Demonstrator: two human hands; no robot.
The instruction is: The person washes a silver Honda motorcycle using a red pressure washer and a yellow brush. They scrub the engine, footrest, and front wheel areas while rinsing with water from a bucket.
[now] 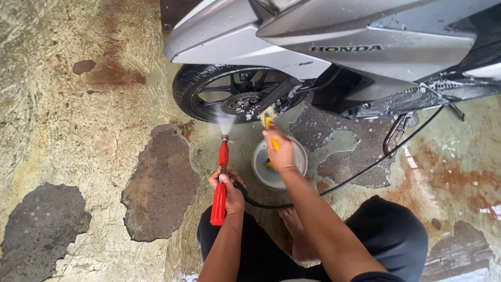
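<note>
Squatting on the wet floor (78,130), the person is gripping a red spray gun (219,188) in the left hand (225,189), fingers wrapped fully around it, and its nozzle is throwing a fine mist toward the front wheel (235,94) of a silver scooter (334,47) just ahead. The right hand (279,151) is closed around a yellow brush (270,137), holding it just short of the wheel's hub and directly above a white bucket (279,163).

A black hose (355,175) is running from the gun, under the right forearm and off past the side stand (394,137); it is looking likely to snag there or tip the bucket if the gun swings wide. The bare foot (298,232) is resting on slick, soapy ground, so a slip seems possible. The spray could also be wetting the brush hand.

To the left of the left hand open floor is stretching wide; ahead, the wheel and bodywork are closing the room off.
</note>
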